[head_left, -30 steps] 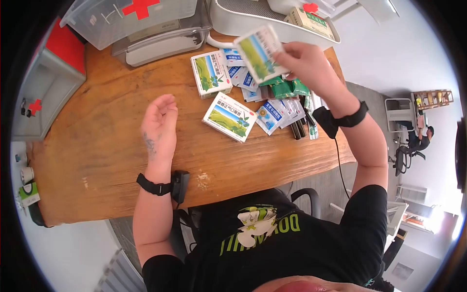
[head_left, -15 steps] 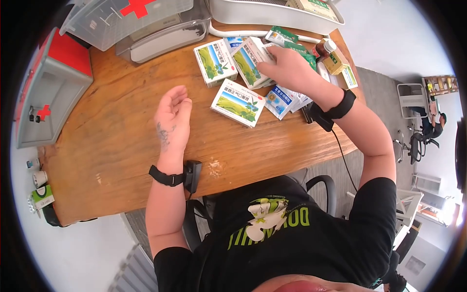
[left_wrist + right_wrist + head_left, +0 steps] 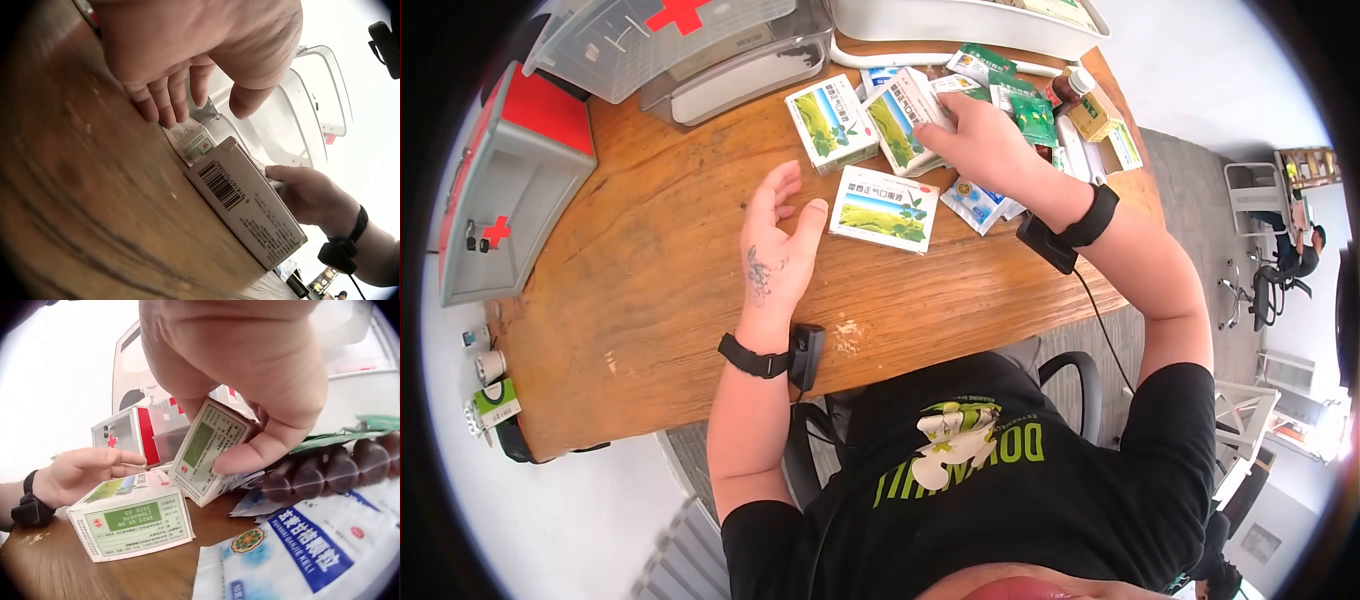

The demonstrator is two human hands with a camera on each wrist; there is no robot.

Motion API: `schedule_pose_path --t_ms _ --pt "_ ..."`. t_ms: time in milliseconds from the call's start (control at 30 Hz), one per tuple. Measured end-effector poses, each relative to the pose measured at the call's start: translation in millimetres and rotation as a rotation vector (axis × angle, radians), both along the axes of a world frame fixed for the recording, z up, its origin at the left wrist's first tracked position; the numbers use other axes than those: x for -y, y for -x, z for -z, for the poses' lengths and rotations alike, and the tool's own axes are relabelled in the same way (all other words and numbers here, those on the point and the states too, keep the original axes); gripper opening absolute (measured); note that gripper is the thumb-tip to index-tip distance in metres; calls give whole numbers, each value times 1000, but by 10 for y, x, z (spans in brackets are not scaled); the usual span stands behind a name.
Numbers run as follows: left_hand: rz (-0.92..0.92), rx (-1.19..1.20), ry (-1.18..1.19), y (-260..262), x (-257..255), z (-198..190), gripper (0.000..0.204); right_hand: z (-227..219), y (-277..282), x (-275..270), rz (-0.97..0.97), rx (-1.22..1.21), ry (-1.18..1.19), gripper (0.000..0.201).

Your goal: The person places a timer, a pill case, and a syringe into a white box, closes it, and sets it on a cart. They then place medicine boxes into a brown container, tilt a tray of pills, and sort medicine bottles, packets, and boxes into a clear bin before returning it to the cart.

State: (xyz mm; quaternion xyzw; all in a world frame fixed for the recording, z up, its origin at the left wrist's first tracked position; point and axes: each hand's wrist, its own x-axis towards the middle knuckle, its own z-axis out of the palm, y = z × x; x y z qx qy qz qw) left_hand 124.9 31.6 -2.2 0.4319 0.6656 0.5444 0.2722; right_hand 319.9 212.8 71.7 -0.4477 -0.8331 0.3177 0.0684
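Note:
My right hand (image 3: 985, 145) pinches a white medicine box (image 3: 900, 122) with a green landscape picture, thumb on one side and fingers on the other. In the right wrist view the held box (image 3: 209, 450) stands tilted, close over the table. Two matching boxes lie beside it: one medicine box (image 3: 830, 125) to its left and another medicine box (image 3: 885, 208) in front. My left hand (image 3: 778, 240) is just left of the front box, holding nothing, its fingers relaxed and thumb apart. In the left wrist view, the box with a barcode (image 3: 240, 203) lies beyond the fingers.
Blue-and-white sachets (image 3: 975, 205), green sachets (image 3: 1032, 118) and a brown bottle (image 3: 1075, 85) crowd the right side of the wooden table (image 3: 650, 270). Clear bins (image 3: 740, 85) and a white tray (image 3: 960, 25) line the back. A grey cabinet (image 3: 520, 190) with red crosses stands left.
My right hand has lowered its box from above the sachets to beside the other boxes. My left hand has moved toward the front box, thumb spreading out. That front box now lies straighter.

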Motion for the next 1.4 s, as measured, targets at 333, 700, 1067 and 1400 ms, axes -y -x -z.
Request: schedule_pose_path --t_ms 333,700,1067,1400 --pt "-78 76 -25 33 14 54 57 -78 265 333 -230 196 -174 55" --pt "-97 -80 -49 31 26 37 55 14 202 109 -137 -30 -595 34" --pt "-110 -113 -13 5 44 -64 56 -16 127 233 -424 -162 -830 20" --pt "162 -383 6 -98 182 -331 92 -135 -37 323 -638 -203 -752 43"
